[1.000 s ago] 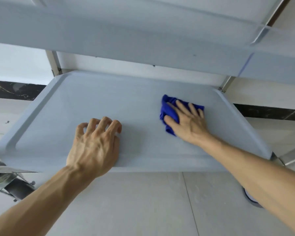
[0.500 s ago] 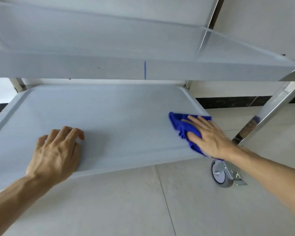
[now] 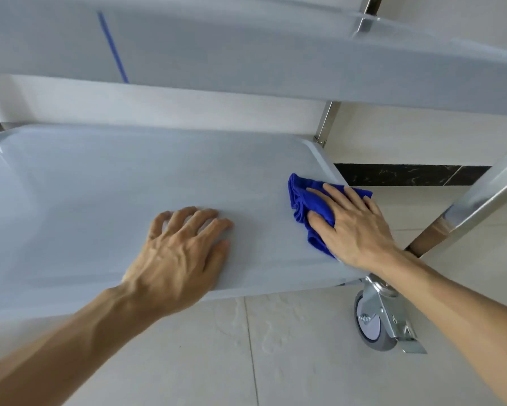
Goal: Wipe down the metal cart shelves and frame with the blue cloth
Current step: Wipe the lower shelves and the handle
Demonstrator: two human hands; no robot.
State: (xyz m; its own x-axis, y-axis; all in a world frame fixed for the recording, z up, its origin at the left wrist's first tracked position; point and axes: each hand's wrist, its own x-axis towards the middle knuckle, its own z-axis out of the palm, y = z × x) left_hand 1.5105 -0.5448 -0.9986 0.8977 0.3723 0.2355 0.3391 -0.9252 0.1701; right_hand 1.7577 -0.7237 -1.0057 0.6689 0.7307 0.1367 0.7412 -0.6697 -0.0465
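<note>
The cart's lower shelf (image 3: 105, 194) is a pale grey tray with a raised rim, filling the middle of the view. A crumpled blue cloth (image 3: 300, 200) lies at the shelf's right edge. My right hand (image 3: 355, 227) presses flat on the cloth, fingers spread over it, and part of the cloth hangs past the rim. My left hand (image 3: 179, 256) rests palm down on the shelf's front middle, fingers bent, holding nothing. An upper shelf (image 3: 275, 63) spans the top of the view.
A shiny metal post (image 3: 480, 197) rises at the right front corner, and another post (image 3: 328, 121) stands at the back right. A grey caster wheel (image 3: 369, 323) with a metal brake sits below the corner. Pale floor tiles lie underneath; a dark skirting strip (image 3: 407, 174) runs along the wall.
My right hand has slid the cloth rightward from mid-shelf to the right edge. The view has swung toward the cart's right corner, bringing my left hand toward the middle of the picture.
</note>
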